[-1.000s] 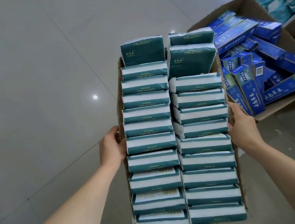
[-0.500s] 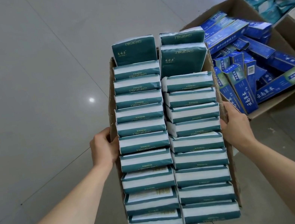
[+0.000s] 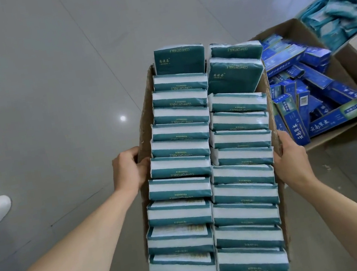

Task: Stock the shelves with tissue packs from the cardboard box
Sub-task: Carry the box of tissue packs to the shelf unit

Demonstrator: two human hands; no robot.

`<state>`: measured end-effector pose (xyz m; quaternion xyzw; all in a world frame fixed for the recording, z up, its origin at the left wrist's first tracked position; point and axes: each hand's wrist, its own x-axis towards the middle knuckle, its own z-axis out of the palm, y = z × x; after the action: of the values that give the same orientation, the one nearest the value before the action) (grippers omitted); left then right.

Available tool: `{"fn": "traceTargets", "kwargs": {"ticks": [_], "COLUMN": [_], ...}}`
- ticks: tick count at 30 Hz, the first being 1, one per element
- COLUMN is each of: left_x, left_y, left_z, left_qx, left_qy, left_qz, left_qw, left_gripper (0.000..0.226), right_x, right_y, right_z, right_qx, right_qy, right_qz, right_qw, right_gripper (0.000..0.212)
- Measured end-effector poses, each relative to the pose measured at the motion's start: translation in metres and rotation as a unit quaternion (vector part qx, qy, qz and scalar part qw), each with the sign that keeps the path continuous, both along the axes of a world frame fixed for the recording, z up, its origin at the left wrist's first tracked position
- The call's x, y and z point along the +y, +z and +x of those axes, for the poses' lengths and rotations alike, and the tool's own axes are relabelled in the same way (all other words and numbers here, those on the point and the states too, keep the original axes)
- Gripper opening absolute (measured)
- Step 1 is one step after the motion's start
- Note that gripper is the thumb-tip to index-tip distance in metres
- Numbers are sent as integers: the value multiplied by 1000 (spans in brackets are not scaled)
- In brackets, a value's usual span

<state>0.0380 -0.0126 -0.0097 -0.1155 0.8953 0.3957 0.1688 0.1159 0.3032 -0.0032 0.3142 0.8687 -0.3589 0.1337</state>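
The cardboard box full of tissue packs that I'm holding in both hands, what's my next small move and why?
Probably keep both hands clamped and carry the cardboard box on toward the shelves, none of which show here. The left hand and right hand each grip a side wall, and two full rows of tissue packs leave no free hand for picking yet.

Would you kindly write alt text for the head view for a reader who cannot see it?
Two hands, left and right, grip the sides of a cardboard box filled with two rows of teal tissue packs, seen from above over a grey floor. Right of it sits a box of blue cartons.
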Motion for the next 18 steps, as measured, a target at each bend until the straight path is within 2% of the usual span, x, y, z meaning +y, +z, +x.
{"fn": "traceTargets", "kwargs": {"ticks": [12, 18], "left_x": [-2, 8], "left_y": [192, 289], "left_z": [-25, -35], "left_qx": [42, 82], "left_qy": [-38, -13], "left_qz": [-18, -5], "left_qw": [998, 997], "left_gripper": [7, 10], "right_x": [4, 16], "right_y": [180, 278], "right_z": [-19, -35], "right_qx": [26, 56], "right_qy": [17, 42], "right_qz": [12, 48], "right_qw": [999, 996], "right_gripper": [24, 30]}}
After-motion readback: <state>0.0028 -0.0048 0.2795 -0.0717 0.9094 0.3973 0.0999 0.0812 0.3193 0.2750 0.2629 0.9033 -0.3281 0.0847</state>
